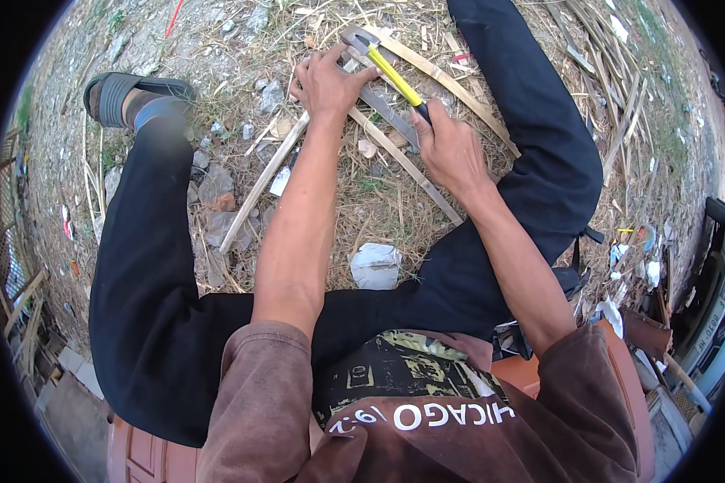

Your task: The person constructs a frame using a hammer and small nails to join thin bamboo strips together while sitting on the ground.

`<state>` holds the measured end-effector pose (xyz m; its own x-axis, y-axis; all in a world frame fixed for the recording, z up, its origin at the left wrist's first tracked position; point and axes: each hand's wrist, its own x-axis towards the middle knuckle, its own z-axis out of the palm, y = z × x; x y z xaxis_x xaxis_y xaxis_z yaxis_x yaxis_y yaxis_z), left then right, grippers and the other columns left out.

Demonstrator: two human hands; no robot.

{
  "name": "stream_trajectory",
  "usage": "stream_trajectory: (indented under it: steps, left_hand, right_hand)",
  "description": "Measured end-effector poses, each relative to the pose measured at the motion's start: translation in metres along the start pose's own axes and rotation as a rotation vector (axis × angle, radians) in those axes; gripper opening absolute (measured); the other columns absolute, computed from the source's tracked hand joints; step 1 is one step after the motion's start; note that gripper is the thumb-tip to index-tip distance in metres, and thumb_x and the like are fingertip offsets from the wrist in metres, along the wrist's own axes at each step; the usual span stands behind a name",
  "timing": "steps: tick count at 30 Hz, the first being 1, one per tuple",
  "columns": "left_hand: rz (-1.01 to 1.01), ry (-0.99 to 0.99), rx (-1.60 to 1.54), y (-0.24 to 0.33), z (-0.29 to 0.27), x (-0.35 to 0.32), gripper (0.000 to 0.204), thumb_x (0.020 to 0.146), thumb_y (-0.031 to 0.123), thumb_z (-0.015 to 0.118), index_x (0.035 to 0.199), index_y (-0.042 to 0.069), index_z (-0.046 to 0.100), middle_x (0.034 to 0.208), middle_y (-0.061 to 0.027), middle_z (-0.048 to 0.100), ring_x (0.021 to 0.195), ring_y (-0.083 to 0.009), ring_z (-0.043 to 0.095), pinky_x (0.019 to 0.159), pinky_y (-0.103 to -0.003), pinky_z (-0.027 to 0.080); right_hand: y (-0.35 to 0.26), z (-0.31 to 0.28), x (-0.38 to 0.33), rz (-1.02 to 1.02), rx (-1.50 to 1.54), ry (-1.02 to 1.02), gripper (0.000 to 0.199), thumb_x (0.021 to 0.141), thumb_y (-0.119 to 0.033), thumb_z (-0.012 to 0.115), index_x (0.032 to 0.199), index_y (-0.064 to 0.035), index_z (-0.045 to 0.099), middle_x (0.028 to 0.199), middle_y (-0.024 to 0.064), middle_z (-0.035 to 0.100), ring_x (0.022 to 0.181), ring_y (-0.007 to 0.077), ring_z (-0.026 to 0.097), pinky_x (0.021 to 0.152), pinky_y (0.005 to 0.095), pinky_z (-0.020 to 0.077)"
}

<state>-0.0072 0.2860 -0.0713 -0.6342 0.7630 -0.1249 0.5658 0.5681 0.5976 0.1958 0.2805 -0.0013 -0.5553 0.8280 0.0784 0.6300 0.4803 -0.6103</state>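
My right hand (pixel 453 149) is closed round the black grip of a hammer (pixel 393 74) with a yellow shaft. The hammer's metal head lies just beyond my left hand (pixel 329 84), close to its fingertips. With thumb and fingers spread to either side, my left hand presses on and holds crossed wooden strips; its fingertips are partly hidden. One pale strip (pixel 264 181) runs from under that hand toward the lower left, another strip (pixel 407 165) toward the lower right. A grey flat strip (pixel 391 114) passes below the hammer. A nail, if any, cannot be made out.
A curved split strip (pixel 443 76) reaches toward my right leg. More split strips (pixel 612 72) are heaped at the far right. Stones (pixel 216 187), dry grass and a white broken block (pixel 376 266) lie between my legs. A vehicle (pixel 713 314) stands at the right edge.
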Motion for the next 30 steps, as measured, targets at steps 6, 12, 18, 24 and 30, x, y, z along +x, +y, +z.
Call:
stream_trajectory:
  steps: [6,12,18,24,30]
  left_hand:
    - [0.018,0.03,-0.014,0.005,0.0,-0.001,0.083,0.059,0.064,0.086,0.131,0.029,0.065,0.129,-0.0077,0.06,0.135,-0.0303,0.038,0.111,-0.055,0.023]
    - [0.035,0.032,-0.008,-0.005,0.003,0.0,0.082,0.06,0.062,0.086,0.131,0.027,0.065,0.125,-0.0073,0.061,0.134,-0.0294,0.038,0.111,-0.056,0.021]
    - [0.053,0.021,-0.028,-0.007,0.002,0.005,0.084,0.058,0.064,0.085,0.131,0.028,0.065,0.126,-0.0079,0.061,0.134,-0.0293,0.038,0.111,-0.057,0.02]
    - [0.049,0.051,0.004,-0.003,0.005,-0.003,0.078,0.061,0.061,0.086,0.129,0.029,0.067,0.127,-0.0077,0.061,0.133,-0.0287,0.04,0.11,-0.054,0.022]
    - [0.052,0.04,0.019,0.001,0.003,-0.004,0.081,0.059,0.064,0.085,0.13,0.03,0.066,0.127,-0.0084,0.06,0.131,-0.0295,0.042,0.11,-0.055,0.023]
  right_hand:
    - [-0.009,-0.013,0.003,0.071,0.114,-0.029,0.02,0.098,-0.022,0.057,0.097,-0.005,0.048,0.062,0.0249,0.06,0.06,0.0486,0.06,0.053,0.0584,0.0433]
    - [0.003,0.007,0.002,0.077,-0.027,-0.046,0.026,0.102,-0.029,0.053,0.094,-0.0043,0.048,0.057,0.0233,0.057,0.056,0.0482,0.059,0.051,0.0569,0.0422]
    - [0.007,0.012,0.0,0.105,-0.106,-0.105,0.027,0.102,-0.028,0.054,0.093,-0.0035,0.048,0.056,0.0235,0.056,0.054,0.0479,0.059,0.05,0.0559,0.0419]
    - [-0.007,0.004,-0.009,0.056,0.044,0.018,0.024,0.101,-0.026,0.055,0.095,-0.004,0.047,0.058,0.0245,0.058,0.056,0.0475,0.06,0.052,0.0574,0.0425]
    - [-0.004,0.001,-0.004,0.111,0.066,0.007,0.023,0.1,-0.025,0.056,0.094,-0.0046,0.048,0.058,0.0223,0.059,0.054,0.0464,0.06,0.05,0.0557,0.0443]
